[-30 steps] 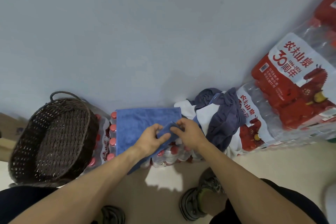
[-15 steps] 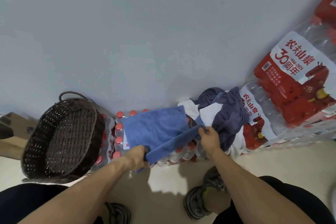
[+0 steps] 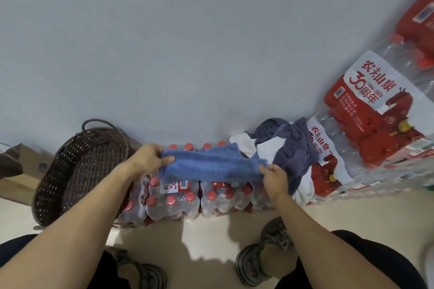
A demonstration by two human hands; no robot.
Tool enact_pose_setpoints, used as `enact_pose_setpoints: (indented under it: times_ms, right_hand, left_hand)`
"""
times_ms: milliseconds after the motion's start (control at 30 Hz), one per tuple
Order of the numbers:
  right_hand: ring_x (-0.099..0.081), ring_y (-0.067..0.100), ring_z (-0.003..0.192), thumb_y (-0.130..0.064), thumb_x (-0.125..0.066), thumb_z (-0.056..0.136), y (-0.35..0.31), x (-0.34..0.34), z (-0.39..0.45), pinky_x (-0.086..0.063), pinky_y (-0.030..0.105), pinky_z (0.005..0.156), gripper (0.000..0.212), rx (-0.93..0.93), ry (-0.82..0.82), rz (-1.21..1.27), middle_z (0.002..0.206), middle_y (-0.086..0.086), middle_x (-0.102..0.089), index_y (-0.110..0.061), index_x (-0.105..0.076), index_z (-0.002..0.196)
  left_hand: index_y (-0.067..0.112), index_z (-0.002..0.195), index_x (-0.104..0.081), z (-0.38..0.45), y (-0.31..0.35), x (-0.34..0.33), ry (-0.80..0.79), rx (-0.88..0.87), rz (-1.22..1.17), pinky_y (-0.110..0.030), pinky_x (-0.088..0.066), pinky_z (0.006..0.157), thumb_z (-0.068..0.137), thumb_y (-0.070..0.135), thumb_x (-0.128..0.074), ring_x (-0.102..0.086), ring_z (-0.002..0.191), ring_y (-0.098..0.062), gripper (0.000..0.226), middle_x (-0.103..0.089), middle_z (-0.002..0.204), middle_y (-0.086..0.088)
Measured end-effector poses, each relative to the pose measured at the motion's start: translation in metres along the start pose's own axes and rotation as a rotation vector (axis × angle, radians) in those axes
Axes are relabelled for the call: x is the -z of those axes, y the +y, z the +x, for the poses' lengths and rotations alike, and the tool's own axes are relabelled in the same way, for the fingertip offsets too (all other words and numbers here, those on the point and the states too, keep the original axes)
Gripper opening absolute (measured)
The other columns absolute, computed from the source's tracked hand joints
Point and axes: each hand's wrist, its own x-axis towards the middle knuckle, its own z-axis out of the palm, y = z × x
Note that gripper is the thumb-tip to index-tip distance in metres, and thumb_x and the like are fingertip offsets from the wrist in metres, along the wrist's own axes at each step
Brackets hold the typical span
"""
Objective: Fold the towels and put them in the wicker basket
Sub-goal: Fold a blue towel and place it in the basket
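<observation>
between two hands — one blue towel (image 3: pixel 212 166)

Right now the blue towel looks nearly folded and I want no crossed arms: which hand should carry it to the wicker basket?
Probably the left hand. It grips the blue towel's end right beside the wicker basket; the right hand holds the far end, by the unfolded pile.

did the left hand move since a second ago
Yes. The left hand, gripping the blue towel, has moved left toward the basket.
</observation>
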Motion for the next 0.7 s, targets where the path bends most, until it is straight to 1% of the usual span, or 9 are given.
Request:
enact_pose_setpoints:
  times_ms: [100,167,267,333,400,500,533,600,700]
  right_hand:
    - [-0.049,0.023,0.071,-0.018,-0.061,0.094,-0.035,0.0,-0.004,-0.04,0.031,0.061,0.02,0.124,-0.005,0.022,0.074,0.011,-0.055,-0.001,-0.059,0.086]
    - [-0.05,0.021,0.071,-0.024,-0.063,0.095,-0.061,0.003,-0.005,-0.042,0.033,0.064,0.028,0.186,-0.025,0.01,0.075,0.012,-0.057,0.004,-0.061,0.088]
    - [-0.052,0.019,0.071,-0.028,-0.067,0.092,-0.1,0.014,-0.001,-0.043,0.034,0.067,0.032,0.27,-0.107,-0.096,0.073,0.018,-0.062,0.003,-0.064,0.082]
    - [-0.055,0.019,0.075,-0.028,-0.068,0.092,-0.124,0.022,0.005,-0.047,0.037,0.071,0.036,0.281,-0.16,-0.18,0.086,0.025,-0.067,0.008,-0.066,0.09]
    - [-0.053,0.019,0.069,-0.028,-0.065,0.094,-0.141,0.028,0.01,-0.046,0.036,0.062,0.034,0.252,-0.201,-0.246,0.08,0.02,-0.064,0.006,-0.065,0.092]
    - [-0.059,0.014,0.054,-0.028,-0.056,0.1,-0.151,0.028,0.011,-0.043,0.025,0.045,0.023,0.154,-0.328,-0.089,0.077,0.006,-0.061,-0.007,-0.06,0.09]
    - [-0.069,0.016,0.062,-0.027,-0.053,0.101,-0.15,0.026,0.01,-0.05,0.024,0.048,0.021,0.128,-0.377,-0.001,0.085,0.005,-0.066,-0.007,-0.06,0.095]
    - [-0.074,0.026,0.088,-0.025,-0.05,0.102,-0.143,0.023,0.013,-0.061,0.028,0.066,0.026,0.123,-0.439,0.113,0.104,0.011,-0.069,-0.001,-0.058,0.109]
    - [-0.069,0.027,0.108,-0.023,-0.05,0.101,-0.126,0.02,0.02,-0.057,0.032,0.091,0.027,0.185,-0.469,0.218,0.113,0.014,-0.069,0.001,-0.058,0.111]
  left_hand:
    - [0.003,0.076,-0.062,0.001,0.012,0.021,0.156,-0.032,-0.075,-0.024,-0.039,0.05,0.093,0.031,-0.064,-0.045,0.048,-0.01,0.034,-0.054,0.055,0.0]
    - [0.003,0.079,-0.062,0.001,0.019,0.035,0.178,-0.029,-0.092,-0.027,-0.039,0.053,0.095,0.033,-0.06,-0.048,0.052,-0.015,0.034,-0.055,0.058,-0.004]
    - [0.007,0.081,-0.06,-0.001,0.025,0.062,0.107,0.013,-0.208,-0.025,-0.038,0.044,0.098,0.032,-0.057,-0.047,0.042,-0.018,0.031,-0.055,0.048,-0.007]
    - [0.009,0.092,-0.062,-0.005,0.028,0.079,0.008,0.044,-0.327,-0.027,-0.046,0.04,0.1,0.032,-0.053,-0.057,0.043,-0.024,0.026,-0.065,0.056,-0.017]
    - [0.01,0.1,-0.061,-0.008,0.028,0.087,-0.087,0.065,-0.518,-0.033,-0.06,0.055,0.102,0.029,-0.049,-0.072,0.067,-0.035,0.023,-0.071,0.081,-0.028]
    - [0.005,0.103,-0.065,-0.004,0.024,0.079,-0.052,-0.048,-0.788,-0.029,-0.06,0.081,0.102,0.02,-0.046,-0.071,0.099,-0.032,0.024,-0.071,0.105,-0.025]
    - [0.003,0.108,-0.065,-0.003,0.023,0.073,-0.021,-0.095,-0.835,-0.026,-0.058,0.084,0.102,0.019,-0.046,-0.069,0.104,-0.028,0.026,-0.071,0.109,-0.02]
    - [0.001,0.115,-0.063,-0.002,0.021,0.064,0.047,-0.143,-0.866,-0.02,-0.057,0.083,0.102,0.018,-0.045,-0.067,0.107,-0.022,0.028,-0.072,0.109,-0.013]
    - [0.002,0.112,-0.064,-0.006,0.017,0.067,0.128,-0.187,-0.741,-0.027,-0.053,0.094,0.102,0.017,-0.045,-0.065,0.104,-0.017,0.026,-0.071,0.105,-0.009]
